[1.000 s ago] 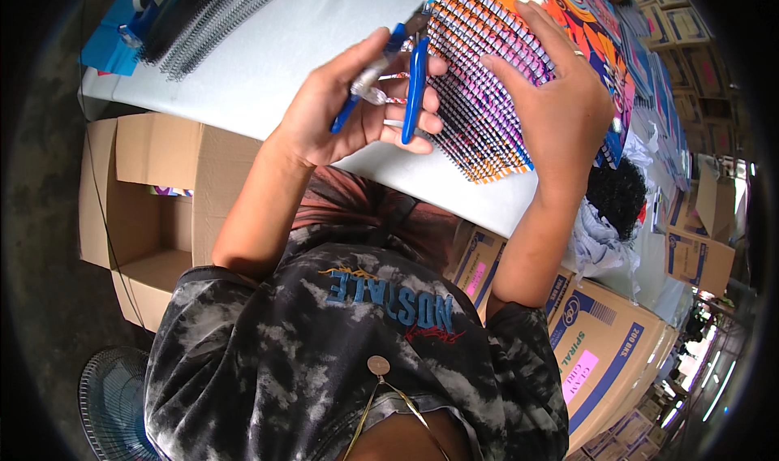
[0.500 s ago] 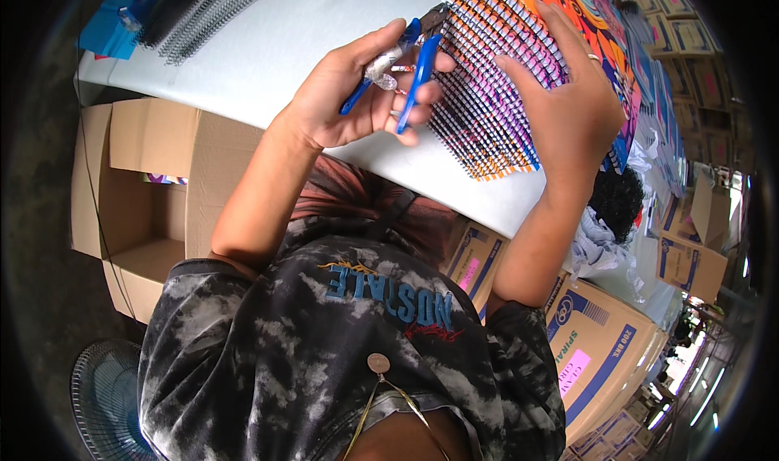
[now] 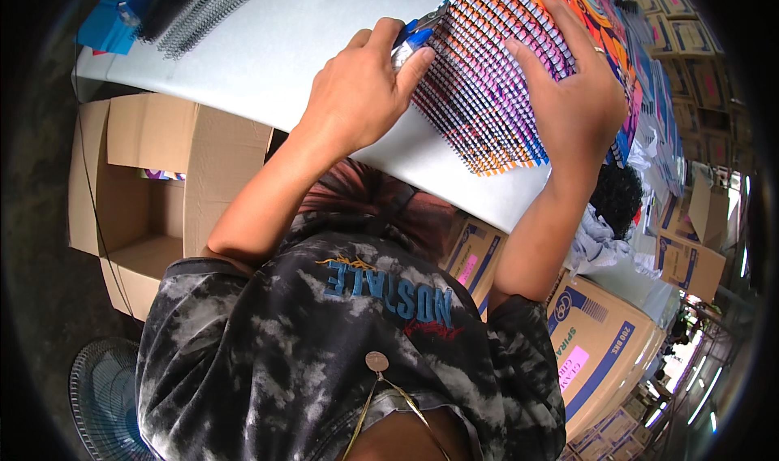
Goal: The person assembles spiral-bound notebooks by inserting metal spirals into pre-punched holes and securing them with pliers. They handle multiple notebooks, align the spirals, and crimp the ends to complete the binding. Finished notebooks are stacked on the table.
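My left hand [image 3: 357, 92] is closed around blue-handled pliers [image 3: 417, 37], seen from its back, with most of the handles hidden in the palm. The dark jaws of the pliers reach the upper left edge of a stack of spiral-bound notebooks [image 3: 487, 79]. Rows of dark coils run across the stack's orange, purple and white spine side. On the far right of the stack lies my right hand [image 3: 578, 108], thumb and fingers apart, touching the coils and the colourful covers.
Loose black spiral coils [image 3: 215, 15] lie at the back left of the white table [image 3: 316, 23]. An open cardboard box [image 3: 227, 148] stands below its left edge, near a fan [image 3: 105, 396]. Closed cartons [image 3: 600, 347] and crumpled white material [image 3: 596, 246] are at the right.
My left hand has turned from palm-up to back-up and closed on the pliers, whose handles were spread apart. The right hand has stayed on the stack with a slight shift.
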Demonstrator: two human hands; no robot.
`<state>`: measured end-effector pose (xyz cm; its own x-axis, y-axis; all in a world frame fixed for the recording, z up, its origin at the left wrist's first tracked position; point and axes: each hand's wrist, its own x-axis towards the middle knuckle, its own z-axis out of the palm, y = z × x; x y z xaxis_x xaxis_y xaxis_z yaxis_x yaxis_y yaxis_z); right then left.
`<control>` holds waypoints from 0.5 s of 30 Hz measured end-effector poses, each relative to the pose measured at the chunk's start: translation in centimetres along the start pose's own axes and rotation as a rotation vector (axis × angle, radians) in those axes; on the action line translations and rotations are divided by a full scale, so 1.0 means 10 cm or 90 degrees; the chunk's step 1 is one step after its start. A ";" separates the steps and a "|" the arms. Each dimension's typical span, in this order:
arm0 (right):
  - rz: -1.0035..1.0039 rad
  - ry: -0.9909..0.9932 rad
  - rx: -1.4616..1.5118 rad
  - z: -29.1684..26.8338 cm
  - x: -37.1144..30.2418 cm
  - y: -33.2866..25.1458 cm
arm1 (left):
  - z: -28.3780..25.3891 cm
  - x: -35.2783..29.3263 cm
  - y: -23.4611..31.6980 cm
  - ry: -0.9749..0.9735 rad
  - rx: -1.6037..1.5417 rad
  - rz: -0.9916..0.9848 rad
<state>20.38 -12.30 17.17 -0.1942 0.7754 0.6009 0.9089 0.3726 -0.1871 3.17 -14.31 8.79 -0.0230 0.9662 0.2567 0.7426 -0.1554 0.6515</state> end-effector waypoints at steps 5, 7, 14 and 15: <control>-0.096 -0.009 -0.119 0.02 0.00 0.00 | -0.04 0.03 -0.17 -0.490 -1.026 -0.237; -0.088 -0.009 -0.107 0.02 -0.01 0.01 | -0.04 0.08 -0.24 -0.601 -1.264 -0.258; -0.099 -0.011 -0.124 0.03 -0.03 -0.01 | 0.00 -0.03 -0.08 -0.118 -0.172 -0.052; -0.106 -0.010 -0.125 0.02 -0.03 0.00 | 0.00 -0.04 -0.07 -0.111 -0.099 -0.053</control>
<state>20.31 -12.38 16.83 -0.3520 0.7197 0.5984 0.9176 0.3917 0.0686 2.66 -14.59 8.28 0.0466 0.9958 0.0791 0.6311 -0.0907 0.7704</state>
